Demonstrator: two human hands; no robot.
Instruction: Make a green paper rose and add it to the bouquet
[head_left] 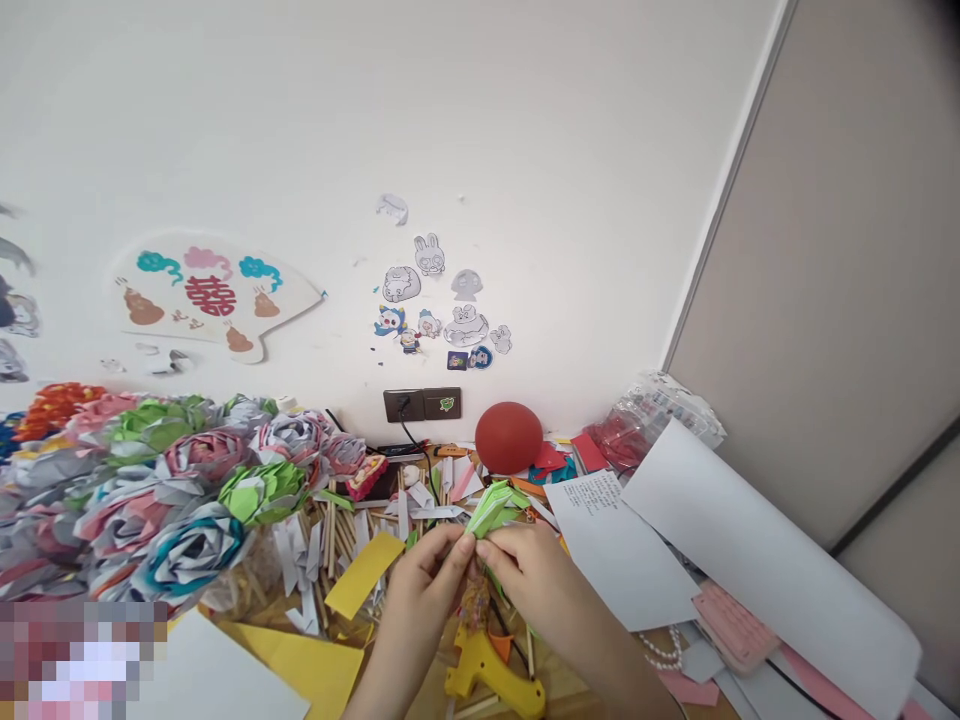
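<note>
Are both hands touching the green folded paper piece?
Touching. The head view shows the left hand and right hand meeting at the base of the green folded paper piece, fingers pinched around its lower end with no gap visible.

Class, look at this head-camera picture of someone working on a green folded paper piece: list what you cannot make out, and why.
- Head view: the lower part of the green paper piece is hidden by the left hand and right hand.
- The yellow glue gun is partly covered by the forearms.
- The bottom-left corner is pixelated.
- Writing on the white sheet is too small to read.
</note>
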